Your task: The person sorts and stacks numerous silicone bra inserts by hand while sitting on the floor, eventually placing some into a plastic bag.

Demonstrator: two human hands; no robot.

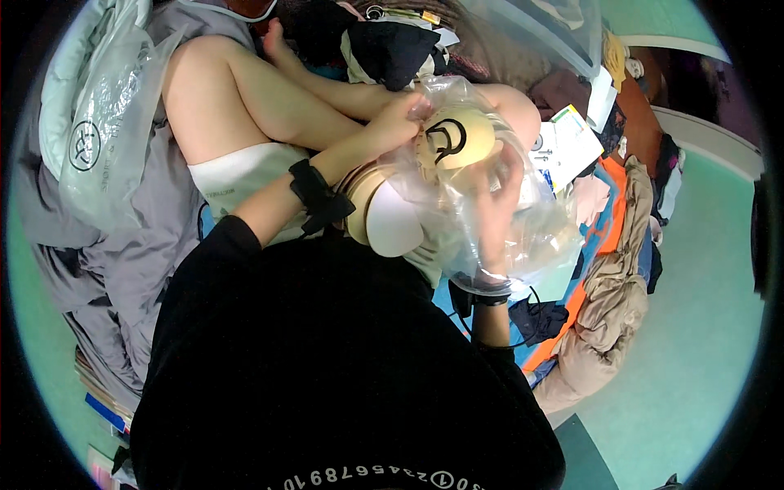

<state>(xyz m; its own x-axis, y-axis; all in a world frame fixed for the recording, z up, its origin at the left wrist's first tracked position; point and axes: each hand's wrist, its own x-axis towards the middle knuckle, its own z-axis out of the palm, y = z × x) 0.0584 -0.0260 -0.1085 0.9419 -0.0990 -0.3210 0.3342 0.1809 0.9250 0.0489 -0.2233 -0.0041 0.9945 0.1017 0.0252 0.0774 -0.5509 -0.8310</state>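
Observation:
My left hand (398,122) pinches the gathered edge of a clear plastic bag (539,237) above my lap. My right hand (500,184) is inside the bag, seen through the film, with its fingers stretched and apart. Between the hands is a cream rounded piece (465,139) with a black loop mark, close to the right fingertips; whether they touch it is unclear through the plastic. Below my left wrist, a white oval piece (394,219) rests against several cream rounded pieces (356,214).
A frosted plastic bag (102,155) lies on grey bedding (122,269) at the left. Dark clothes (392,53) are heaped beyond my legs. At the right are printed papers (567,147), an orange-and-blue mat (576,314) and beige fabric (608,327). A clear plastic bin (539,33) stands at the back.

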